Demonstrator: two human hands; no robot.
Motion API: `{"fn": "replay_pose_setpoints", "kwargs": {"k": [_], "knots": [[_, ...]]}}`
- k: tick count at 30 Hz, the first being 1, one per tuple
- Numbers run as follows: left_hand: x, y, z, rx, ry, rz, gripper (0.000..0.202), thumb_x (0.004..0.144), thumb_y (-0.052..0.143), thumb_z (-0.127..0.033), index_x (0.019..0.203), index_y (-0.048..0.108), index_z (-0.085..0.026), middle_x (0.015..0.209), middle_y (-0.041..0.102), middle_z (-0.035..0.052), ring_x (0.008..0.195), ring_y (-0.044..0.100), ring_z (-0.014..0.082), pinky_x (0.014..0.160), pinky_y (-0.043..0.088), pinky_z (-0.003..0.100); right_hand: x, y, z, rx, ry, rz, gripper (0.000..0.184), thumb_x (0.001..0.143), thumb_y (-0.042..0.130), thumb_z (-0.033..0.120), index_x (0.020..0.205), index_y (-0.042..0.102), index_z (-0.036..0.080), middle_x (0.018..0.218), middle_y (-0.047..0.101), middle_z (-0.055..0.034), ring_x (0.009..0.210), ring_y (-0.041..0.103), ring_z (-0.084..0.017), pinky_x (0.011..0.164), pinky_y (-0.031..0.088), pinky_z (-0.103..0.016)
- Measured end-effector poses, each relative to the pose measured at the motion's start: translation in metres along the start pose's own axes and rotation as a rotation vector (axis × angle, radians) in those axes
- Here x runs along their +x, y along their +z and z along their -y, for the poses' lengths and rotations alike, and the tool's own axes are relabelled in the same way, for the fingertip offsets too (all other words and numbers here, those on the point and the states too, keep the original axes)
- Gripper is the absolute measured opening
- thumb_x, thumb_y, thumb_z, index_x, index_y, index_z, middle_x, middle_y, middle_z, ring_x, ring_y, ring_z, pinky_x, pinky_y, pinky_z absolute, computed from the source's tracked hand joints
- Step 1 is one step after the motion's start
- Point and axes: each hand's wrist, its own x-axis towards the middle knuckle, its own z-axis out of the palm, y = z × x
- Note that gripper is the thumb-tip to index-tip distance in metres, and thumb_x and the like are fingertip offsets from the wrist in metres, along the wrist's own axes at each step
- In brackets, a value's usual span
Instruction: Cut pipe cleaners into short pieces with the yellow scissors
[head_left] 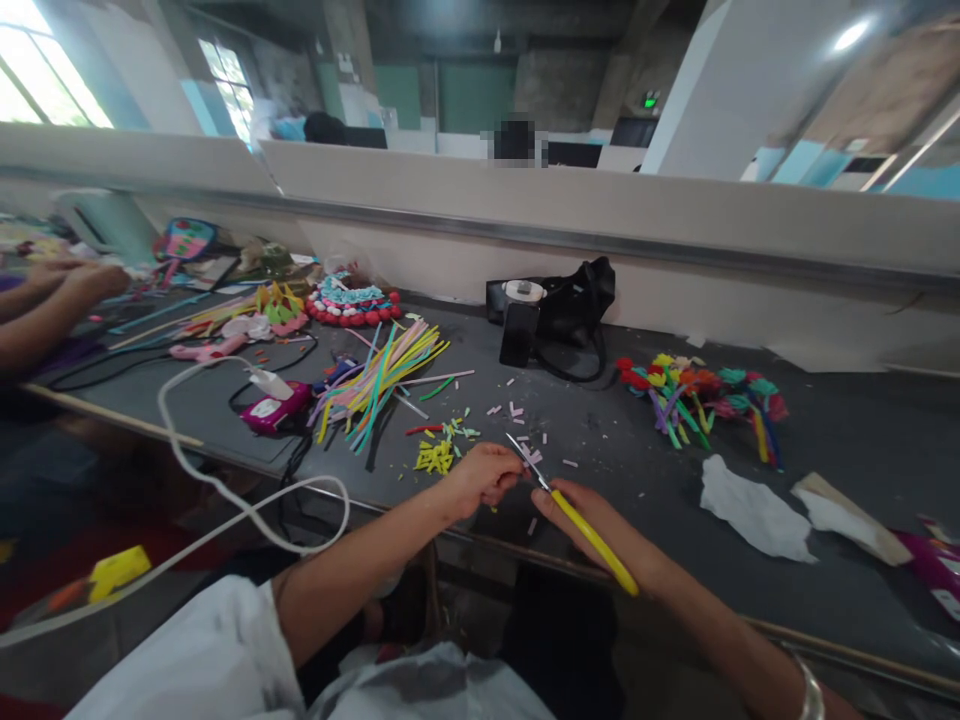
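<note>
In my right hand [581,515] is a pair of scissors [592,535] with long yellow handles, the metal blades pointing up and to the left. My left hand [484,472] is pinched closed beside the blades; what lies between its fingertips is too small to make out. Short pale pink pieces [516,410] are scattered on the dark table beyond both hands. A heap of yellow pieces [433,457] lies left of my left hand, with small green and red bits next to it. Further left spreads a bundle of long coloured strips [382,375].
A black bag [574,305] with a phone [519,335] leaning on it stands at the partition. Colourful flower-like bundles [682,385] and white paper [754,510] lie right. A magenta device [276,408] with a white cable [247,500] is left. Another person's hands [79,280] work at far left.
</note>
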Motion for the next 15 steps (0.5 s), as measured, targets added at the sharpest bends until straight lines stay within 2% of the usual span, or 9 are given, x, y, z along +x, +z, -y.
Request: {"fn": "replay_pose_setpoints", "kwargs": {"k": [3, 6, 11, 15], "knots": [[0.009, -0.002, 0.0, 0.002, -0.012, 0.004, 0.011, 0.066, 0.052, -0.023, 0.068, 0.06, -0.014, 0.043, 0.037, -0.0085, 0.033, 0.018, 0.0029, 0.036, 0.01, 0.02, 0.01, -0.001, -0.005, 0.019, 0.084, 0.03, 0.045, 0.078, 0.05, 0.065, 0.069, 0.048, 0.021, 0.055, 0.04, 0.0054, 0.046, 0.038, -0.008, 0.039, 0.03, -0.019], [0.015, -0.003, 0.0, 0.005, -0.021, 0.009, 0.01, 0.066, 0.052, -0.021, 0.066, 0.059, -0.014, 0.041, 0.036, -0.0084, 0.032, 0.019, 0.003, 0.036, 0.009, 0.02, 0.016, -0.001, -0.01, 0.043, 0.155, 0.043, 0.046, 0.074, 0.055, 0.065, 0.069, 0.045, 0.021, 0.052, 0.037, 0.0075, 0.039, 0.034, -0.006, 0.034, 0.022, -0.017], [0.019, -0.01, 0.001, 0.002, -0.019, -0.002, 0.011, 0.068, 0.056, -0.025, 0.067, 0.058, -0.014, 0.042, 0.038, -0.008, 0.032, 0.02, 0.0028, 0.036, 0.009, 0.02, 0.019, -0.002, -0.013, 0.1, 0.232, 0.074, 0.047, 0.073, 0.054, 0.067, 0.072, 0.043, 0.022, 0.047, 0.035, 0.01, 0.035, 0.032, -0.006, 0.031, 0.022, -0.016], [0.006, -0.013, 0.003, -0.02, -0.008, 0.033, 0.021, 0.069, 0.063, -0.034, 0.076, 0.06, -0.014, 0.046, 0.042, -0.008, 0.034, 0.02, 0.0024, 0.037, 0.009, 0.02, 0.014, -0.006, -0.011, 0.136, 0.19, 0.013, 0.044, 0.073, 0.055, 0.064, 0.076, 0.045, 0.022, 0.051, 0.037, 0.0095, 0.036, 0.035, -0.006, 0.032, 0.024, -0.017]]}}
